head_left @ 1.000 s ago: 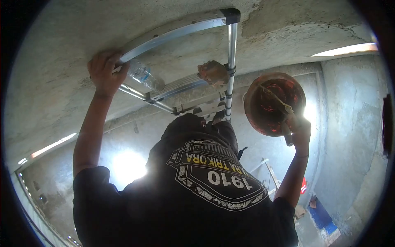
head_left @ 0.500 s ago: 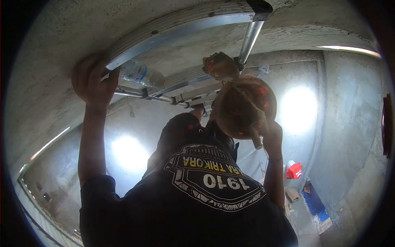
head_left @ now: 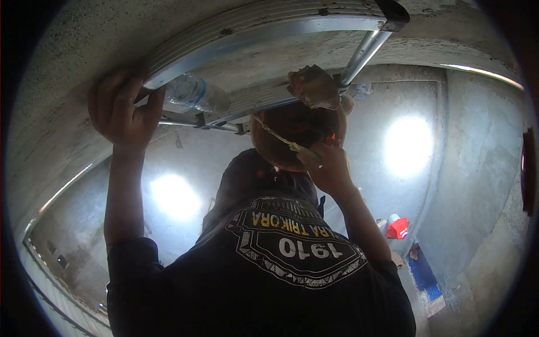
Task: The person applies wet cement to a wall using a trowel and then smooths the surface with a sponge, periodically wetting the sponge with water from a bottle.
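Observation:
At upper left, my left hand (head_left: 124, 109) is wrapped round the end of an aluminium ladder's top rail (head_left: 269, 32). A clear plastic water bottle (head_left: 196, 92) with a blue band lies just beside those fingers. My right hand (head_left: 331, 171) grips the pale handle of a thin, long tool (head_left: 295, 147), seen nearly edge-on. Its narrow length overlaps a round, reddish-brown bowl-like thing (head_left: 281, 126), close to my right fingers. A rough, crusted brown piece (head_left: 314, 87) shows above the round thing and covers part of its upper edge.
A metal ladder tube (head_left: 365, 56) slants down from the rail's right end. Rough grey wall (head_left: 73, 73) runs along the left and top. Far below, a red item (head_left: 397, 228) and a blue panel (head_left: 425, 275) lie at lower right.
My right hand has moved left and slightly up, and the handle now slants the other way. The round thing has shifted left. My left hand keeps its hold on the ladder.

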Available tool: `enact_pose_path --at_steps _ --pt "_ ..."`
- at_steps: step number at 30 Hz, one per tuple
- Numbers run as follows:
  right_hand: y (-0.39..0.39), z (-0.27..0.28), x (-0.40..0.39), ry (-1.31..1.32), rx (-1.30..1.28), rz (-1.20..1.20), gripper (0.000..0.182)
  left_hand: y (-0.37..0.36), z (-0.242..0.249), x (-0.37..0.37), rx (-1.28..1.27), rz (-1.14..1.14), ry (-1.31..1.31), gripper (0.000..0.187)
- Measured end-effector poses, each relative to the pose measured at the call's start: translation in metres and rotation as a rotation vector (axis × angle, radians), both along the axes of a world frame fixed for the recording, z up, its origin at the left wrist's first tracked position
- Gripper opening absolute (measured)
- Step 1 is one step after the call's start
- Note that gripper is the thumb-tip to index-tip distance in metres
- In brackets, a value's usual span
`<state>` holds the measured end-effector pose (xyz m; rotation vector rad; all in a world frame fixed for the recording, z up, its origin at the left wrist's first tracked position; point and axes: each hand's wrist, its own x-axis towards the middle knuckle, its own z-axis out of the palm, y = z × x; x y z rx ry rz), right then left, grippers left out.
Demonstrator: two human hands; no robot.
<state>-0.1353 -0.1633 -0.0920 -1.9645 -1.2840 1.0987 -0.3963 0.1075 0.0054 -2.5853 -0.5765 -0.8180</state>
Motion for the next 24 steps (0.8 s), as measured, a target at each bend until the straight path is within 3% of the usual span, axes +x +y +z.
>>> enact_pose_path --at_steps 10,12,15,24 --pt "0.056 -0.035 -0.013 -0.069 0.130 0.113 0.029 0.001 -0.003 0.002 0.077 0.032 -0.041 0.033" --pt "0.065 -0.041 -0.009 -0.198 0.338 0.153 0.023 0.001 -0.003 0.003 0.072 0.024 -0.027 0.033" --pt "0.075 -0.049 -0.006 -0.293 0.452 0.092 0.023 0.002 -0.005 0.004 0.059 0.017 -0.051 0.033" --pt "0.076 -0.054 -0.007 -0.268 0.461 0.229 0.022 0.003 -0.005 0.003 0.027 0.023 -0.061 0.040"
